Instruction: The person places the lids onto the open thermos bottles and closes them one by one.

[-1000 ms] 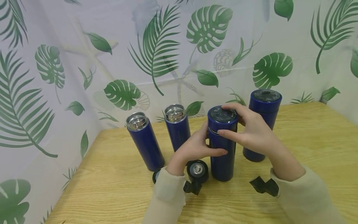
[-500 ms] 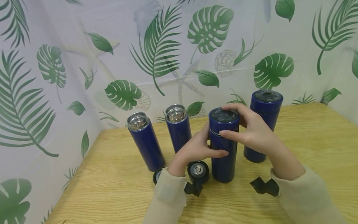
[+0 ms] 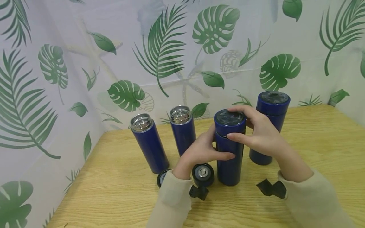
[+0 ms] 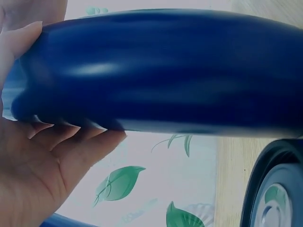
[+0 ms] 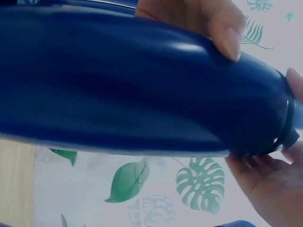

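Observation:
A dark blue thermos [image 3: 229,172] stands upright on the wooden table, its black-topped lid [image 3: 229,117] in place with a thin seam below it. My left hand [image 3: 203,149] grips the thermos body just under that seam, thumb across the front. Higher up, my right hand [image 3: 258,133] holds the lid, its thumb at the seam and a finger on the top edge. In the left wrist view the blue body [image 4: 165,71] fills the upper part, with fingers [image 4: 85,146] along its underside. The right wrist view shows both hands around the thermos, the right one [image 5: 279,189] at the lid end.
Two open blue thermoses [image 3: 149,145] [image 3: 183,133] with steel rims stand to the left. Another lidded thermos [image 3: 272,117] is behind my right hand. Two black lids [image 3: 202,174] [image 3: 160,179] lie upside down near my left wrist. A leaf-print cloth [image 3: 171,47] hangs behind the table.
The whole view has drifted slightly. Both hands keep the same hold on the thermos and its lid, and the other thermoses stay in place.

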{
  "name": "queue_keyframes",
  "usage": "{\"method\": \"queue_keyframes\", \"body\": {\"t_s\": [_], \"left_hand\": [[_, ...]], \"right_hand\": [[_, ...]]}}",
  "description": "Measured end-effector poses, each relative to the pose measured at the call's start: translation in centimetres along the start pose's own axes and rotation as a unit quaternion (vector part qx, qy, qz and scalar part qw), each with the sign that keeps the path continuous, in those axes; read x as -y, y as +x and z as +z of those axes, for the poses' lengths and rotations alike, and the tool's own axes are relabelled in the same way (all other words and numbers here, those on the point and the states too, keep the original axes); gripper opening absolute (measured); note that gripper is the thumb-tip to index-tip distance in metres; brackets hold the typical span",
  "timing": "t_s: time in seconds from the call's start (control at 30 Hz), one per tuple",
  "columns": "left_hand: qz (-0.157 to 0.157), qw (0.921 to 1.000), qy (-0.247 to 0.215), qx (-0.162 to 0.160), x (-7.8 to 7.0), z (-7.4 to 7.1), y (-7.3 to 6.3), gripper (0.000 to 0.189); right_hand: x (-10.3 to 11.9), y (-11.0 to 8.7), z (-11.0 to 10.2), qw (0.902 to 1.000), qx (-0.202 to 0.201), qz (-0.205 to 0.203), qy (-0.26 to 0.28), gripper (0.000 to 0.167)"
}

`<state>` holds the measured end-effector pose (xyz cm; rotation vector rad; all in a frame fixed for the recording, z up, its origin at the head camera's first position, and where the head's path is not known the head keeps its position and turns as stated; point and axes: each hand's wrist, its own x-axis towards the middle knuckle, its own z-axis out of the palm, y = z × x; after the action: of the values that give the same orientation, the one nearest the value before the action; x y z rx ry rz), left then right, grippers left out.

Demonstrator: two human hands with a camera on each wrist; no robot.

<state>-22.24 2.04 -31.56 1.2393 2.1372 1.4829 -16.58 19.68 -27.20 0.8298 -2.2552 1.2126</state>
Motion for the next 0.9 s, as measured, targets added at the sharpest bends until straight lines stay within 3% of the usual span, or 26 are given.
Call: {"method": "queue_keyframes", "body": {"t_s": [0.07, 0.17, 0.23, 0.3, 0.47, 0.67, 0.77, 0.9], "left_hand": [[0.002, 1.0, -0.006, 0.005, 0.0, -0.1, -0.1, 0.084], [0.002, 0.9996, -0.024, 0.016, 0.1, -0.2, -0.1, 0.082], [0.0, 0.9992, -0.032, 0.022, 0.1, -0.3, -0.1, 0.081], [-0.001, 0.9992, -0.033, 0.023, 0.1, -0.3, -0.1, 0.082], [0.005, 0.9993, -0.027, 0.025, -0.2, -0.2, -0.1, 0.083], [0.006, 0.9993, -0.028, 0.025, -0.2, -0.2, -0.1, 0.084], [0.004, 0.9992, -0.031, 0.026, -0.2, -0.2, -0.1, 0.085], [0.0, 0.999, -0.035, 0.028, -0.1, -0.1, -0.1, 0.089]], "right_hand": [[-0.3, 0.0, -0.1, 0.9982, 0.012, -0.02, 0.056, 0.053], [-0.8, 0.0, -0.4, 0.9876, 0.037, -0.04, 0.147, 0.052], [-0.9, 0.0, -0.5, 0.9828, 0.047, -0.041, 0.174, 0.051], [-0.8, 0.0, -0.6, 0.9849, 0.047, -0.037, 0.163, 0.051], [-0.2, 0.0, -0.5, 0.9975, 0.025, 0.005, 0.065, 0.055], [0.5, 0.0, -0.1, 0.9982, 0.001, 0.058, -0.015, 0.056], [0.4, 0.0, -0.1, 0.9988, 0.007, 0.042, -0.025, 0.055], [0.2, -0.1, -0.3, 0.9993, 0.032, -0.006, 0.018, 0.059]]}}
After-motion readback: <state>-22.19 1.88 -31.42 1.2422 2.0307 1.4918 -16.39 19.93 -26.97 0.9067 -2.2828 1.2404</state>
